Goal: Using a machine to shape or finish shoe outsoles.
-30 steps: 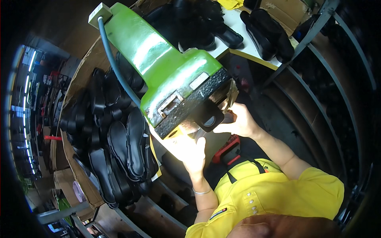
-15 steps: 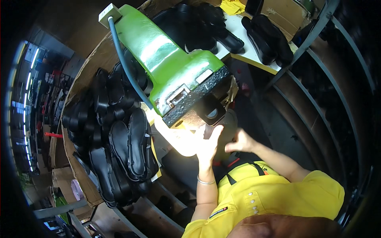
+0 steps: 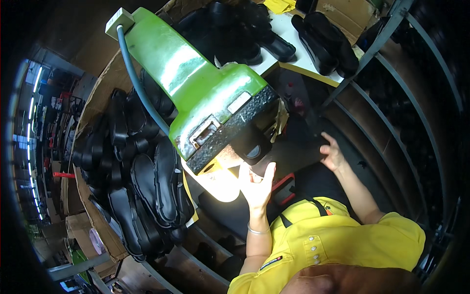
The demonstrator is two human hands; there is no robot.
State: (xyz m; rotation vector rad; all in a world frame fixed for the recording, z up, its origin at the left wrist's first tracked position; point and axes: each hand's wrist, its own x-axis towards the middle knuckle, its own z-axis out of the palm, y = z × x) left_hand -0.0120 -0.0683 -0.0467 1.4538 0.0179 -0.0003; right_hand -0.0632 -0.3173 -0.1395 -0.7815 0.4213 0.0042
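Note:
A green sewing-machine-like head (image 3: 196, 78) with a black pitted lower edge hangs over my hands. Beneath its black round part, my left hand (image 3: 255, 188) is closed, thumb up, around a grey-brown shoe sole (image 3: 261, 167), most of which is hidden by the hand and the machine. My right hand (image 3: 333, 154) is held away to the right over the dark area, fingers spread, with nothing in it. Bright lamp light falls on a pale rounded surface (image 3: 223, 188) just left of my left hand.
Black shoe soles (image 3: 155, 183) are heaped in a large cardboard box on the left. More black soles (image 3: 325, 44) lie on a white table (image 3: 289, 29) at the back. Metal-framed shelving (image 3: 391, 98) curves along the right. A red-edged dark object (image 3: 284, 188) is near my lap.
My right hand has left the sole, moved right and upward, and opened. My left hand stays by the machine, holding on. The whole view has shifted slightly.

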